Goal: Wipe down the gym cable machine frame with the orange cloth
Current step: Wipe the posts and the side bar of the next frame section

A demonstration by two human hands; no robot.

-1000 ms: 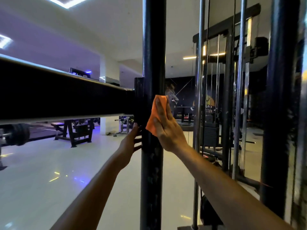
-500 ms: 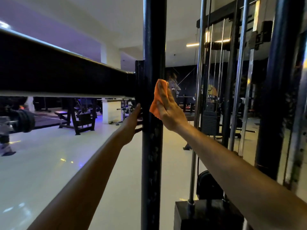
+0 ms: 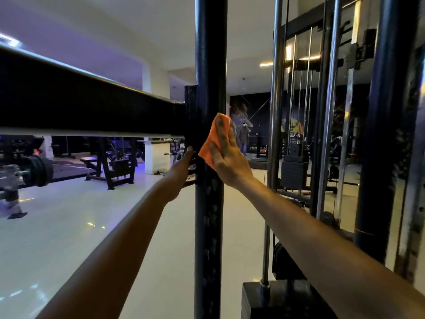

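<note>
Pressing the orange cloth (image 3: 212, 139) flat against the right face of the black upright post (image 3: 209, 226) is the step in hand, just below where the horizontal beam (image 3: 92, 111) meets the post at its collar; the right hand (image 3: 226, 155) lies over the cloth with fingers straight and together, palm pushing it onto the metal, so the hand is open and pressing, not clutching. The cloth shows at the fingertips and along the thumb side, folded into a small pad; its far edge wraps slightly toward the post's front.

The left hand (image 3: 181, 171) reaches the post's left side just under the beam, its fingers curled toward the back of the post; whether they actually close round it is hidden by the post, so I cannot tell its grip for certain, though it looks like a steadying hold.

To do this well, I judge the palm should stay flat and pressure even; long vertical strokes along the post would cover more than short dabs; the row of holes lower on the post could snag a loose corner, so keep the pad folded. The collar's edges likely trap grime and want a fingertip pushed through the cloth.

Beyond stand chrome guide rods (image 3: 274, 134), a weight stack (image 3: 293, 171) and a pale glossy floor (image 3: 69, 226).
</note>
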